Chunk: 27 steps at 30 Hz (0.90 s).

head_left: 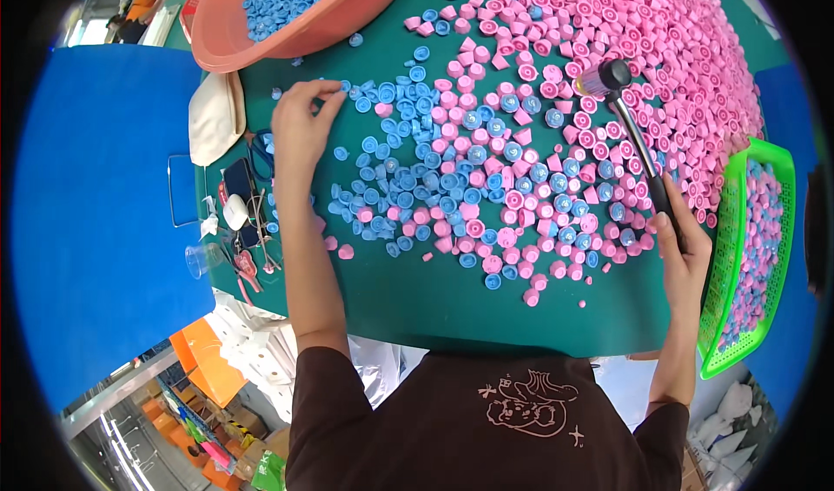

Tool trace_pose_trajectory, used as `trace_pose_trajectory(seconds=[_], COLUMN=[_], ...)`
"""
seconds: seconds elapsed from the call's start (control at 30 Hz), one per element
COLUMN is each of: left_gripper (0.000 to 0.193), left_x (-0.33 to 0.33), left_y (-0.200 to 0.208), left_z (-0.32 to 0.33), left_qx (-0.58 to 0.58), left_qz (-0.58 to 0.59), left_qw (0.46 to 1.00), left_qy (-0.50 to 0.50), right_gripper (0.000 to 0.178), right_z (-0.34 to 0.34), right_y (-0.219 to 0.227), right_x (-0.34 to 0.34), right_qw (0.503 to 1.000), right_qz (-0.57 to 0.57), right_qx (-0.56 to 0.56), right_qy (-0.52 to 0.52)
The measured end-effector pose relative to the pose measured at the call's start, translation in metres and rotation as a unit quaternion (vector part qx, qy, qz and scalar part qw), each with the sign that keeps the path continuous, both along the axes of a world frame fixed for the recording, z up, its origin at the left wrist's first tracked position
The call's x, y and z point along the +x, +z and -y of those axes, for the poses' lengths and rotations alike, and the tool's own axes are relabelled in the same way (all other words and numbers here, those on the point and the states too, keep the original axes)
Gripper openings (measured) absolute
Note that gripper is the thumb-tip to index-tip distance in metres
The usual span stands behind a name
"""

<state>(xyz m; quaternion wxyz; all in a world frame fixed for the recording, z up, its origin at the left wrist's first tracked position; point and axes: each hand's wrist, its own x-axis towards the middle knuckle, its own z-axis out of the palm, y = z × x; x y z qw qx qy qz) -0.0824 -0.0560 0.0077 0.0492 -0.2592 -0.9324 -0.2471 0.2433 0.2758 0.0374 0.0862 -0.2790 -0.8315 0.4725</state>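
Observation:
My left hand (304,126) reaches to the far left of the spread of parts, thumb and forefinger pinched on a small blue plastic cap (345,85). My right hand (686,239) is wrapped round the black grip of a mallet (638,135). Its head, with one black face and one yellowish clear face, hovers over the pink parts or rests on them; I cannot tell which. Between my hands lie loose blue caps (404,178), pink cup-shaped pieces (521,257) and several blue caps seated in pink pieces (539,172).
An orange-pink basin (217,39) of blue caps stands far left. Pink pieces form a large heap (669,31) far right. A green basket (738,317) of pink and blue parts sits at the right edge. Scissors (261,155), a beige pouch (217,126) and a clear cup (201,261) lie left.

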Motion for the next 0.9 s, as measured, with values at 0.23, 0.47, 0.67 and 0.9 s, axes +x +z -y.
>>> trace_pose_trajectory(seconds=[0.23, 0.47, 0.67, 0.9], left_gripper=[0.024, 0.027, 0.024, 0.026], left_x=[-0.016, 0.042, 0.065, 0.06], left_y=[-0.013, 0.031, 0.014, -0.004], left_z=[-0.001, -0.089, -0.173, -0.193], left_qx=[-0.073, 0.096, 0.05, 0.026], left_qz=[-0.017, 0.094, 0.079, 0.057], left_qw=[0.993, 0.984, 0.962, 0.952], left_qy=[-0.092, -0.113, -0.255, -0.298], right_gripper=[0.041, 0.042, 0.041, 0.042], right_z=[0.0, -0.004, -0.006, -0.01], right_y=[0.002, -0.002, -0.004, -0.004], right_x=[0.0, -0.011, -0.014, -0.009], right_qw=[0.999, 1.0, 0.999, 0.999], right_qz=[-0.031, -0.028, -0.026, -0.017], right_qx=[0.024, 0.012, 0.029, 0.035], right_qy=[0.001, 0.009, 0.026, 0.038])
